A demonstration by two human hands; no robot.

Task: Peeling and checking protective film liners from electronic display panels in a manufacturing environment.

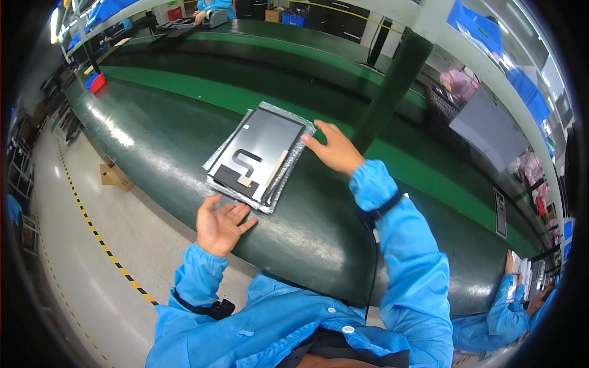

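A flat silver-grey display panel (268,137) with a black border, a curved black ribbon cable (238,159) and a pale strip along one side lies on the green workbench. Beneath it, shiny silvery wrap (305,124) sticks out around the edges; what else lies under the panel is hidden. My right hand (336,149) is at the far right corner, its fingers apart and the fingertips at the wrap's edge. Palm up and fingers spread, my left hand (221,227) hangs just off the panel's near edge, holding nothing.
A green conveyor strip (215,95) runs along the bench, with a dark upright post (392,86) beyond my right hand. Small red and blue bins (96,82) stand far left. A co-worker's sleeve (508,306) shows at lower right. Another flat panel (500,213) lies at right.
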